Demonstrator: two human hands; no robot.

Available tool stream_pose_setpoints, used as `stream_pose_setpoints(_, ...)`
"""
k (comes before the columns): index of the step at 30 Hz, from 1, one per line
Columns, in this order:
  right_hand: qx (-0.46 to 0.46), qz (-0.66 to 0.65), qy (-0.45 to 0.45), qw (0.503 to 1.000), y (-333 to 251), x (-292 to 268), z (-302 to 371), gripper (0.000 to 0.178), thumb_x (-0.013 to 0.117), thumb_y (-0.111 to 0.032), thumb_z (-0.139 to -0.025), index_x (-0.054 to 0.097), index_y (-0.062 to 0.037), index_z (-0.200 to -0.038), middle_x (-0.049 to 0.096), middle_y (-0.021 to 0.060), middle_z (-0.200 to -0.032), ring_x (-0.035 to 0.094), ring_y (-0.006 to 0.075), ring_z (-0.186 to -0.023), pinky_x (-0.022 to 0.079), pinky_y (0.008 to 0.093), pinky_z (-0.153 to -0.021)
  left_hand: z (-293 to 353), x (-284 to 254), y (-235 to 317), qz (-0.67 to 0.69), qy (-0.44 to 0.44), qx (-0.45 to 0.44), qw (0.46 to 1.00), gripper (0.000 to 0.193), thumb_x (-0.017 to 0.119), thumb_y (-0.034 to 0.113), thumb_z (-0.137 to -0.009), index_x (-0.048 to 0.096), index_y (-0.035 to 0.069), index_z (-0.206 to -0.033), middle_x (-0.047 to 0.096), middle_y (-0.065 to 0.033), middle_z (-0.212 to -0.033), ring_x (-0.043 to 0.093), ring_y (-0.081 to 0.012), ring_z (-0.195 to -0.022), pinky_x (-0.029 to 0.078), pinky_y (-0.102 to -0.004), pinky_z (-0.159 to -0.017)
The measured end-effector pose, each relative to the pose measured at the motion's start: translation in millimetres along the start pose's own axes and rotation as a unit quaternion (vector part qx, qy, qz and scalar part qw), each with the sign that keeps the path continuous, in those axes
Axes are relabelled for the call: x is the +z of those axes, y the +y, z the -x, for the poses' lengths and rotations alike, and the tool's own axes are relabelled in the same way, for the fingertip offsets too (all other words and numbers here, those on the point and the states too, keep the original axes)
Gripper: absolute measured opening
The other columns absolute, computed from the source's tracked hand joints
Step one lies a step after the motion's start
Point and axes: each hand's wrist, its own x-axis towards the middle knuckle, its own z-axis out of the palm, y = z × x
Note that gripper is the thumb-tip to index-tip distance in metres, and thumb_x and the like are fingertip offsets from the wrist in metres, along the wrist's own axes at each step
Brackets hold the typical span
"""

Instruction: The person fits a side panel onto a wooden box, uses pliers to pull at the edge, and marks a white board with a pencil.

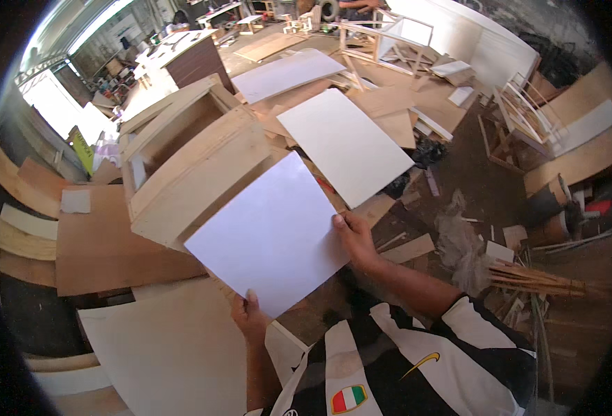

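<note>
A white rectangular panel (268, 232) is held up in front of me, tilted, its face smooth and blank. My left hand (250, 319) grips its near left edge, thumb on top and fingers out of sight underneath. On the right edge my right hand (353, 238) is closed the same way, thumb over the face. Just beyond the panel lies a second white board (347, 145), apart from my hands. To the left stands a pale wooden cabinet frame (202, 180) with an open compartment, partly covered by the panel I hold.
A brown board (112, 243) and a large white sheet (167, 347) lie at the left. Wooden strips (538, 279) and crumpled clear plastic (462, 243) litter the right floor. Farther off are another white board (289, 75), wooden frames (386, 45) and a dark-sided table (196, 64).
</note>
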Motion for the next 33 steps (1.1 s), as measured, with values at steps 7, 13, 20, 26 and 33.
stream_pose_setpoints(7, 0.074, 0.016, 0.124, 0.989, 60.9, -93.2, 16.9, 0.033, 0.057, -0.032, -0.106, 0.063, -0.0019, -0.096, 0.054, -0.0038, -0.076, 0.051, 0.0078, -0.071, 0.044, 0.0292, -0.062, 22.2, 53.0, -52.4, 0.049, -0.248, -0.124, 0.960, 0.027, 0.068, 0.020, -0.100, 0.067, -0.004, -0.113, 0.069, -0.0042, -0.097, 0.061, -0.0092, -0.087, 0.050, -0.0279, -0.076)
stream_pose_setpoints(13, 0.169, 0.005, 0.242, 0.955, 104.6, -165.2, 0.2, 0.036, 0.054, -0.032, -0.107, 0.064, 0.0016, -0.100, 0.062, 0.0029, -0.086, 0.057, 0.0147, -0.075, 0.049, 0.0347, -0.067, 7.7, 141.3, -60.1, 0.001, -0.284, -0.160, 0.945, 0.026, 0.072, 0.023, -0.097, 0.065, -0.002, -0.103, 0.070, -0.0074, -0.092, 0.063, -0.0108, -0.088, 0.050, -0.0271, -0.075)
stream_pose_setpoints(20, 0.155, -0.113, 0.311, 0.931, 180.5, -232.2, -115.3, 0.034, 0.052, -0.030, -0.108, 0.065, 0.0013, -0.105, 0.064, 0.0062, -0.091, 0.061, 0.0203, -0.079, 0.052, 0.0375, -0.071, -76.5, 293.7, -144.4, 0.024, -0.336, -0.362, 0.869, 0.059, 0.064, 0.044, -0.100, 0.054, -0.001, -0.136, 0.062, -0.0147, -0.130, 0.061, -0.0252, -0.118, 0.048, -0.0405, -0.099)
stream_pose_setpoints(26, 0.201, -0.099, 0.363, 0.904, 241.8, -256.6, -214.4, 0.035, 0.053, -0.031, -0.107, 0.065, 0.0016, -0.099, 0.065, 0.0095, -0.089, 0.064, 0.0219, -0.081, 0.053, 0.0401, -0.071, -148.2, 393.5, -188.6, -0.122, -0.172, -0.236, 0.949, 0.064, 0.060, 0.039, -0.102, 0.044, -0.001, -0.149, 0.051, -0.0178, -0.148, 0.049, -0.0304, -0.134, 0.041, -0.0420, -0.111)
stream_pose_setpoints(33, 0.232, 0.105, 0.412, 0.875, 302.3, -303.5, -249.4, 0.037, 0.055, -0.029, -0.102, 0.067, 0.0049, -0.093, 0.069, 0.0166, -0.085, 0.065, 0.0318, -0.077, 0.051, 0.0495, -0.073, -172.0, 477.5, -156.7, 0.009, -0.173, -0.318, 0.932, 0.061, 0.055, 0.038, -0.105, 0.042, -0.001, -0.150, 0.052, -0.0173, -0.147, 0.050, -0.0328, -0.134, 0.040, -0.0448, -0.113)
